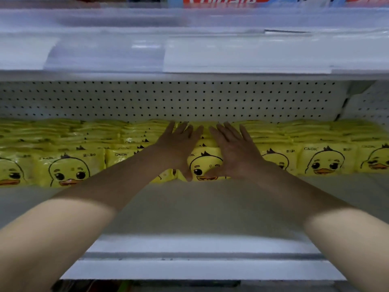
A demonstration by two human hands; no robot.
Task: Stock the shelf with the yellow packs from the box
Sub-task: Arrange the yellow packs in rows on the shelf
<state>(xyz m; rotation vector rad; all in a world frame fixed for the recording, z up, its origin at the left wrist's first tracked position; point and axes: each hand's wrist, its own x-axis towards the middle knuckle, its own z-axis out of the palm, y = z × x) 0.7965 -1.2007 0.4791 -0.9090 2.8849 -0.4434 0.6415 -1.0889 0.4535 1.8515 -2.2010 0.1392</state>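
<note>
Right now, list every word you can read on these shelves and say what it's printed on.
"Colgate": toothpaste box on the upper shelf, partly cropped.
"Ckak", middle letters unsure: top corner of each yellow pack.
Small characters on the packs: too blurred.
White shelf labels: nothing legible.

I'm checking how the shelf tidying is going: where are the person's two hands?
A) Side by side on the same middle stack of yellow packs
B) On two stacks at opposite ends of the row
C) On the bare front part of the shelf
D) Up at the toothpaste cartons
A: the left hand and right hand lie next to each other, fingers spread flat over the top of the middle stack of yellow packs, thumbs at its front face.
</note>
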